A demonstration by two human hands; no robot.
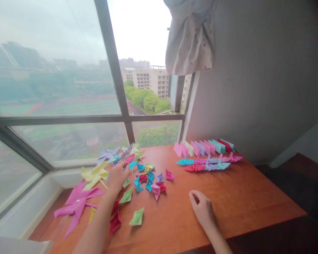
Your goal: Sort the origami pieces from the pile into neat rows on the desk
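Note:
My left hand [118, 175] reaches over the left part of the wooden table, fingers bent and thumb apart from them, with nothing visible in it. Close to its fingertips lie a blue folded paper piece [133, 164] and a cluster of paper pinwheels [113, 155]. Small folded paper boats, such as a blue one [138, 184], a pink one [155, 191] and a green one [137, 216], are scattered to its right and below. My right hand [202, 209] rests on the bare wood, curled into a loose fist with a small gap showing and no object inside.
A large pink pinwheel [78, 201] and a yellow pinwheel [94, 175] lie at the left. Several paper cranes [205, 161] stand in rows at the back right of the table [235, 197], before a row of folded cards [201, 147]. Windows and a tied curtain [192, 38] border it.

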